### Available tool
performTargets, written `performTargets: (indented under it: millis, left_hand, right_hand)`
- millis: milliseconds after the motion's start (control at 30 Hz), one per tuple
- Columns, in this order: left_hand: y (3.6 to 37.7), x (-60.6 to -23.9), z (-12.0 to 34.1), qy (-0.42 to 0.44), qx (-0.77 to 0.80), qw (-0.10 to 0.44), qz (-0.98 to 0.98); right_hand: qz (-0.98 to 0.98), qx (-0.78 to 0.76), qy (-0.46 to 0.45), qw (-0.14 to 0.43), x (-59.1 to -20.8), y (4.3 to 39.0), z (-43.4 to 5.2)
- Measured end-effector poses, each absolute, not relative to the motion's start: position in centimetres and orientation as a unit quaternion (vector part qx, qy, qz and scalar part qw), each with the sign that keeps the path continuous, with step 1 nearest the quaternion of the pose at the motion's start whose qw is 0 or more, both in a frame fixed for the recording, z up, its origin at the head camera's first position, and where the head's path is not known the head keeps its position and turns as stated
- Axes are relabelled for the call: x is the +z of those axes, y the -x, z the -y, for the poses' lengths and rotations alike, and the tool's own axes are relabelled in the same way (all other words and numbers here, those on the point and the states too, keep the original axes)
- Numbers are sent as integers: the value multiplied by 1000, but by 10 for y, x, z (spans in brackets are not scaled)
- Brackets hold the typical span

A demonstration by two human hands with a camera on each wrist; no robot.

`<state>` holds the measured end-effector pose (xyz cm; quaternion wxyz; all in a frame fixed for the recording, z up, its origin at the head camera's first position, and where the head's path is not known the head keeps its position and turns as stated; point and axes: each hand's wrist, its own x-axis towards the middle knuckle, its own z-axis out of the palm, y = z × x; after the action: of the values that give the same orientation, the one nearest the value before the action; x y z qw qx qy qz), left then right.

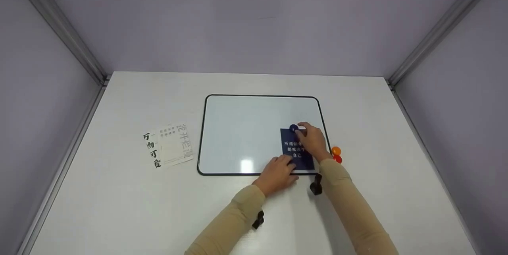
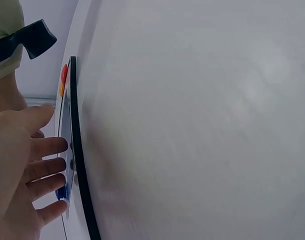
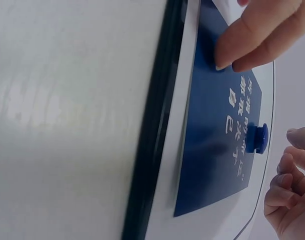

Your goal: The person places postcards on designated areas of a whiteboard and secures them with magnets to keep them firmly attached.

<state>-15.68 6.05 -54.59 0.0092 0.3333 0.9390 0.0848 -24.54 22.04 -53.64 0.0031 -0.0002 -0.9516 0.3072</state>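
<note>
A dark blue card (image 1: 303,162) with white characters lies on the right part of the whiteboard (image 1: 242,132). On the card's top edge stands a blue round magnet (image 3: 261,138). My right hand (image 1: 313,140) is just right of the magnet, its fingers loosely bent; the right wrist view shows a small gap between them. My left hand (image 1: 276,173) rests at the card's lower left, fingertips on it and the thumb below the board's frame. The left wrist view shows the fingers (image 2: 47,146) spread and nearly straight.
Left of the board lie white paper cards (image 1: 174,149) with dark and grey characters, partly overlapping. An orange magnet (image 1: 336,150) and a red magnet (image 1: 337,159) sit beside the board's right edge. Purple-grey walls (image 1: 254,20) enclose the white table (image 1: 119,207).
</note>
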Motion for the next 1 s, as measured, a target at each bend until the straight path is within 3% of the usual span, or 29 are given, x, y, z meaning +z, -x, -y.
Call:
performTargets:
  millis: [1000]
  left_hand:
    - [161,-538,-43,-347,130,-25,-928]
  right_hand:
    - [945,323,-39,23,-534,220,-237]
